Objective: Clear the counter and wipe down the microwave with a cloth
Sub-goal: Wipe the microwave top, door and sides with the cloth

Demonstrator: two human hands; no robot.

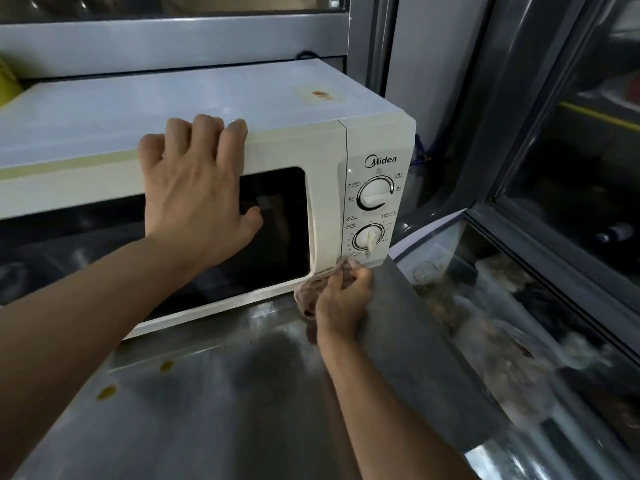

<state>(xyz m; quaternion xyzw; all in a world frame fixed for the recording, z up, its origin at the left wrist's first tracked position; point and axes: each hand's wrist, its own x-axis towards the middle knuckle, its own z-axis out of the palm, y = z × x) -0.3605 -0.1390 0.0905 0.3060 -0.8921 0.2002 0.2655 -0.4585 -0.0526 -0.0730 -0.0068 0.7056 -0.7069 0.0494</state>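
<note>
A cream-white microwave (207, 105) with a dark door window and two dials stands on a steel counter (225, 403). My left hand (197, 188) rests on the door's upper front, its fingers hooked over the top front edge. My right hand (343, 299) grips a bunched pinkish cloth (322, 282) and presses it against the microwave's lower front, just below the lower dial and beside the door's bottom right corner.
Two small orange-brown spots (107, 391) lie on the counter at the left front. A stained sticker (318, 95) sits on the microwave's top. To the right, past the counter's edge, a glass-topped case (519, 323) holds food. A grey wall panel stands behind.
</note>
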